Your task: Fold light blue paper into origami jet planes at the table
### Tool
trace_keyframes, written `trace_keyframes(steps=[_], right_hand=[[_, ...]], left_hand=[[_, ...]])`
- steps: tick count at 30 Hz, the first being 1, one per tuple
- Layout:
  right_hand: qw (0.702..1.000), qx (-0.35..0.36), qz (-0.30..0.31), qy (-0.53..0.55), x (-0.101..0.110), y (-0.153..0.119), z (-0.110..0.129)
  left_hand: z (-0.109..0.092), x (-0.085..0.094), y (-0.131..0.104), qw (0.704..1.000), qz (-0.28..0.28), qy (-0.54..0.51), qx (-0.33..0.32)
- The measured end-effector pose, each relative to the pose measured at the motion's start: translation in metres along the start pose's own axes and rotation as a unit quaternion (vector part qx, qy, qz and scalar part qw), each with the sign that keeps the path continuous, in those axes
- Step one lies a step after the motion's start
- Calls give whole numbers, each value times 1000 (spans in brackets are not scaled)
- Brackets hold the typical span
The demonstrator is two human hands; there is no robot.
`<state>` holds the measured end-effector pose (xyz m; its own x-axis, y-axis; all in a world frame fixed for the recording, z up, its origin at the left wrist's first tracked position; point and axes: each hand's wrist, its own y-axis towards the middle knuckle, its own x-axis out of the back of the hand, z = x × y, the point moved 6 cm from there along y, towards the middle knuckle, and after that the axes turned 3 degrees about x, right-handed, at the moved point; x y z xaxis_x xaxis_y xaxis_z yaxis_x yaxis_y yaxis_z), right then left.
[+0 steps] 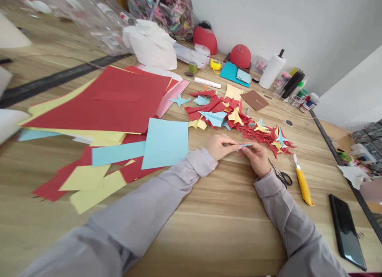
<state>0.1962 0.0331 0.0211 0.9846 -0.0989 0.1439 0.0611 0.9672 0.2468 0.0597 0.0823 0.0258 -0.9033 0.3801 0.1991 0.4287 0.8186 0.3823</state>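
Observation:
Between my fingertips is a small folded piece of blue paper (246, 145), seen nearly edge-on. My left hand (220, 146) pinches its left end, and my right hand (256, 157) grips the right end. Just beyond my hands lies a heap of folded paper pieces (253, 134), mostly red with some yellow and blue. A blue paper plane (214, 118) rests on the heap's left part, and a blue paper star (179, 100) lies farther left. A blue paper square (167, 143) sits left of my left hand. Scissors (283, 177) lie beside my right wrist.
Large red sheets (119, 98) are stacked on the left, with yellow paper strips (98, 189) nearer me. A yellow utility knife (303, 185) and a black phone (347, 231) lie at right. A yellow tape measure (215, 65), white bottle (272, 71) and paint jars (309, 103) stand behind.

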Motion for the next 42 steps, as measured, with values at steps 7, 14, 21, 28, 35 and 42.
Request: trace_keyframes(steps=[7, 14, 21, 28, 35, 42], right_hand=[[999, 15, -27, 14, 1, -1, 4], [1000, 5, -18, 10, 1, -1, -1], [999, 7, -38, 23, 2, -1, -1], [998, 46, -50, -8, 3, -1, 1], [993, 79, -49, -75, 5, -2, 1], [988, 99, -45, -105, 5, -3, 1]], left_hand=[[1, -7, 1, 994, 48, -76, 55], [13, -19, -4, 943, 112, -224, 218], [10, -19, -3, 962, 115, -177, 170], [-9, -5, -1, 997, 40, 54, -38], [-8, -6, -3, 989, 50, 99, -98], [-12, -6, -4, 992, 52, 70, -95]])
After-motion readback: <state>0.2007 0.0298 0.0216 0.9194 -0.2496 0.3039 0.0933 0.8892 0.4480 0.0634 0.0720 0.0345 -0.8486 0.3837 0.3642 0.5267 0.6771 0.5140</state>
